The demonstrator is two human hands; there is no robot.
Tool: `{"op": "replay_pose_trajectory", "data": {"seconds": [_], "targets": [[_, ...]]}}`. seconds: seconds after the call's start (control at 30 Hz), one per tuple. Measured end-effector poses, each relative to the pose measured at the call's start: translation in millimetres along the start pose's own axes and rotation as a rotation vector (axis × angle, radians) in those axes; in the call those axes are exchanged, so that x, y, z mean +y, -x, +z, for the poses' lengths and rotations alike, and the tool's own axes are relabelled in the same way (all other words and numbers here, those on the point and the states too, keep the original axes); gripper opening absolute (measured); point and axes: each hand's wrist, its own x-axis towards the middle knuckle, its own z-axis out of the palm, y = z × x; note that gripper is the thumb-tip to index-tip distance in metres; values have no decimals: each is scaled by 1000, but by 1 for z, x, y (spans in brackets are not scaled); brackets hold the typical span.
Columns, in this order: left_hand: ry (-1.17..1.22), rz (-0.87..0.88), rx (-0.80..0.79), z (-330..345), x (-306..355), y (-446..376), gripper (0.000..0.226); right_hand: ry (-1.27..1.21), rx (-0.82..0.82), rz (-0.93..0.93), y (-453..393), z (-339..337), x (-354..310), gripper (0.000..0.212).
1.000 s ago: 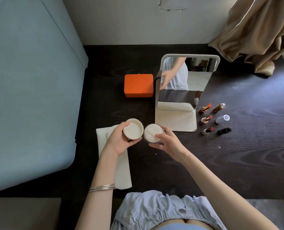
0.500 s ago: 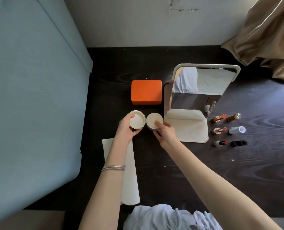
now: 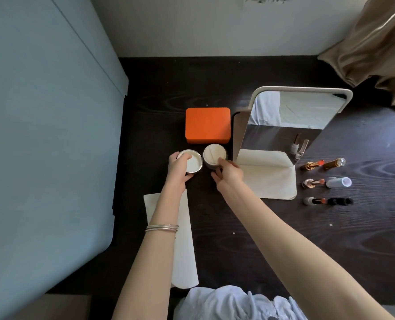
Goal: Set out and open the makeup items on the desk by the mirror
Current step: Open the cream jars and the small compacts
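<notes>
A round lid (image 3: 194,163), pale inside up, is on the dark desk (image 3: 272,229) just in front of an orange box (image 3: 207,124). My left hand (image 3: 179,168) grips its left rim. To its right stands the open round jar (image 3: 214,154) with a pale insert on top; my right hand (image 3: 228,173) holds its near right side. A standing mirror (image 3: 291,125) on a cream base is right of the jar. Three uncapped lipsticks (image 3: 311,165) (image 3: 313,182) (image 3: 314,200) lie right of the mirror, each with its cap beside it.
A cream pouch (image 3: 185,245) lies flat under my left forearm. A pale blue panel (image 3: 48,146) borders the desk on the left. A beige curtain (image 3: 376,42) hangs at the back right. My lap in light clothing is at the near edge.
Both hands moved the lid and jar away from me and lowered them onto the desk in front of the orange box. The camera view shifted forward and left.
</notes>
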Motion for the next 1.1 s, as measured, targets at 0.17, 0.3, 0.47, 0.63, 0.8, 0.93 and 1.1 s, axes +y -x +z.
{"op": "replay_pose_trajectory", "data": {"seconds": [0.17, 0.3, 0.47, 0.63, 0.8, 0.93, 1.1], "targets": [[-125, 65, 51, 1, 1, -5, 61, -10, -26, 82, 8, -3, -3, 38], [-148, 118, 47, 2, 2, -4, 61, -62, -63, 95, 9, -10, -4, 24], [-131, 137, 58, 0, -2, 0, 59, -138, -98, 129, 12, -17, -4, 20], [-397, 327, 167, -3, -5, 7, 47, -141, -143, 184, 16, -19, -2, 37], [-1173, 759, 266, 4, -22, 13, 42, -121, -199, 189, 14, -25, 1, 28], [-1299, 734, 255, 17, -24, 13, 42, -139, -212, 164, 13, -30, 2, 40], [-1317, 705, 247, 18, -29, 14, 44, -139, -222, 127, 13, -34, 0, 39]]}}
